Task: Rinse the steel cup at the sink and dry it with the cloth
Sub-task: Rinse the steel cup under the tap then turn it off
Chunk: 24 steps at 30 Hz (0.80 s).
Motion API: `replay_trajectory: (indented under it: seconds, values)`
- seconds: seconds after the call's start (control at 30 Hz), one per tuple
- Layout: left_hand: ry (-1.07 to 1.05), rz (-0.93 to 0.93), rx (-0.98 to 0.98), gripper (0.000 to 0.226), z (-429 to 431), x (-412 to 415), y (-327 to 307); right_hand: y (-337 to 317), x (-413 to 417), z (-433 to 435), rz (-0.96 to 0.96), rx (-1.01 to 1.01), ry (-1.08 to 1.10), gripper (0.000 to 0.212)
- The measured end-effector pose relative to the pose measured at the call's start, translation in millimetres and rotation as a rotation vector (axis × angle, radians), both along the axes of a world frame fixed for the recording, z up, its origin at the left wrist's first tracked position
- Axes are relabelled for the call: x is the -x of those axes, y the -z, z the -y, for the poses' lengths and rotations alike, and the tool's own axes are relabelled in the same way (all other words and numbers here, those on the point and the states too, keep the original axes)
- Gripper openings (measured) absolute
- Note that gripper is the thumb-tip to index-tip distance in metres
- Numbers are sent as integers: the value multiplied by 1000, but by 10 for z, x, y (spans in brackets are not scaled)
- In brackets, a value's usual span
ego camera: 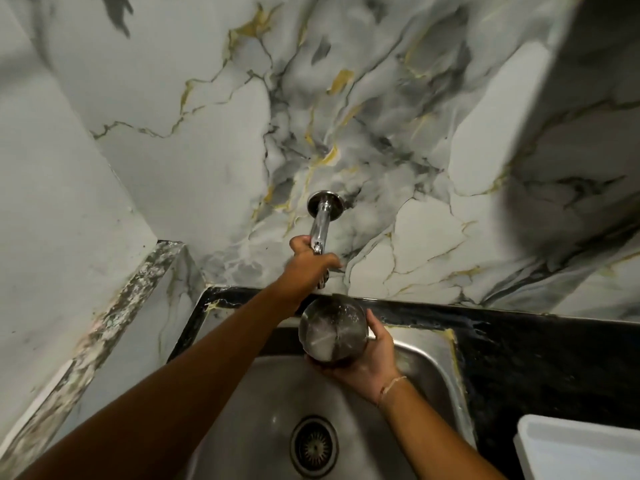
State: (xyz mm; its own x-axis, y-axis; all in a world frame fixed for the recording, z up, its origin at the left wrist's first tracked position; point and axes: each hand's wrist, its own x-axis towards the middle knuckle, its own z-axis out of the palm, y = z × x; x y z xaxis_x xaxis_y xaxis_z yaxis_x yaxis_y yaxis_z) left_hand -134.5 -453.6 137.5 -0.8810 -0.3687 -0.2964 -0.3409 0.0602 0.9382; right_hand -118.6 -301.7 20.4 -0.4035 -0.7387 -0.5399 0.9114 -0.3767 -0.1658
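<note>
The steel cup [331, 331] is held over the steel sink [420, 355], mouth up, right under the tap's spout. My right hand [367, 363] is shut around its lower side from the right. My left hand [310, 263] reaches up and is closed on the handle of the chrome wall tap [321, 216]. Water seems to swirl inside the cup; I cannot make out a clear stream. No cloth is in view.
The sink drain [313, 446] lies below the hands. A black marbled counter [540, 362] borders the sink on the right, with a white tray [581, 448] at the lower right corner. Marble-patterned wall [207, 133] stands behind; a ledge [114, 317] runs on the left.
</note>
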Motion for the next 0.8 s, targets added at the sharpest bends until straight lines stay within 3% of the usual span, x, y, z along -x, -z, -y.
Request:
replay_trajectory:
  seconds: [0.13,0.3,0.43,0.67,0.8]
  values:
    - [-32,-19,-108,61,76,88,57,15,101,198,41,46,-9,74]
    - [58,-54,-104,87,133,141,132,55,168,301,31,78,-22,69]
    - [62,-47,-138,69,132,183,158,107,195,318,37,73,-22,69]
    - [212,-7,-134,72,224,142,38,143,221,389,15,81,-31,62]
    - [166,-22,-223,58,173,166,36,108,227,468,-2,113,-80,67]
